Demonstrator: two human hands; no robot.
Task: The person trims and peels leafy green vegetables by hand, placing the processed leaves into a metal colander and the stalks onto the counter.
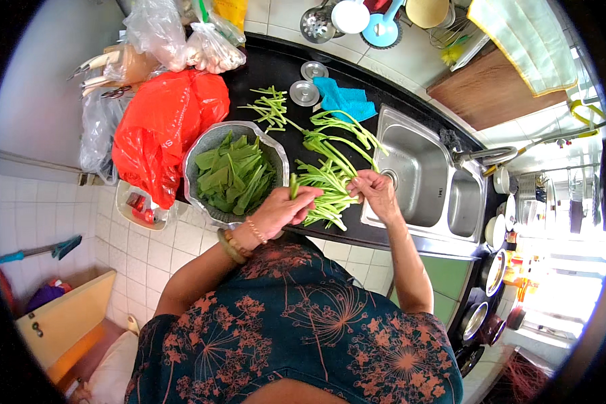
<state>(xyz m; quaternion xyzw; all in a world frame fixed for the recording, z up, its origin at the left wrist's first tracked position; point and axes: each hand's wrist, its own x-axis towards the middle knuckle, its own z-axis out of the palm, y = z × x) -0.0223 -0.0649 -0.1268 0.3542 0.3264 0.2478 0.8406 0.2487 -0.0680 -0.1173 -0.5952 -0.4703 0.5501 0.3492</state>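
Observation:
A short green vegetable stem stands up from my left hand, which is closed on it beside the bowl's right rim. My right hand has its fingers pinched together at the right edge of a heap of cut green stems; a pale stem end seems to be between them. Longer leafy stalks lie just behind the heap, toward the sink. To the left, a grey speckled bowl with a wavy rim holds a mound of torn green leaves.
A steel double sink is at the right. Behind lie a small stem pile, round metal lids and a blue cloth. A red plastic bag crowds the bowl's left side, above a clear tub.

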